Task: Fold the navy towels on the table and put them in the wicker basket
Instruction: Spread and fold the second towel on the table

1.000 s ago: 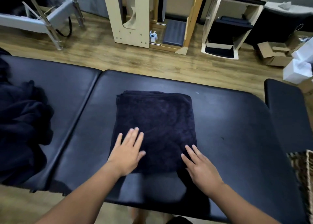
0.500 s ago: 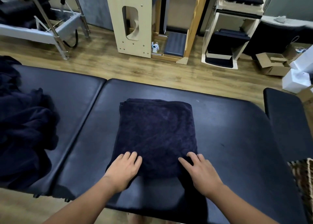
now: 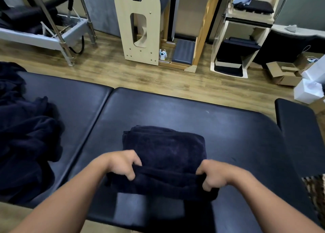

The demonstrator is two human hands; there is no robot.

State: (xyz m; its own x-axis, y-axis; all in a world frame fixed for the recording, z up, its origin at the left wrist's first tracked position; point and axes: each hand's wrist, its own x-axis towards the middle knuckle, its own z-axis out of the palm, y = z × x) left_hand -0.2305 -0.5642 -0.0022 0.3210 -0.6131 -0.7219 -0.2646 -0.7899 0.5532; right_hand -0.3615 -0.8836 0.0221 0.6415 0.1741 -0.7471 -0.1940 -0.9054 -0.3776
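We have both hands on the near edge of the folded navy towel (image 3: pixel 165 150), which lies in the middle of the padded black surface (image 3: pixel 228 132). Our left hand (image 3: pixel 123 164) has its fingers curled round the near left corner, and our right hand (image 3: pixel 213 173) grips the near right corner the same way; each hand pinches several layers of cloth, and that edge is lifted a little off the surface while the far part lies flat.

The main risk, as we judge it, is that we hold only the upper layers. If the lower ones slip out as we raise the bundle, the towel will sag open in the middle and the folds will come undone. Uneven pull between the two hands could also skew the edges, leaving a crooked stack.

The wicker basket (image 3: pixel 314 192) shows only as a sliver at the right edge, well apart from the towel, so the carry is long and partly out of sight; we could catch the towel on the basket rim or drop it short.

The heap of unfolded towels (image 3: pixel 26 136) at the left lies well apart from our hands and should not interfere.
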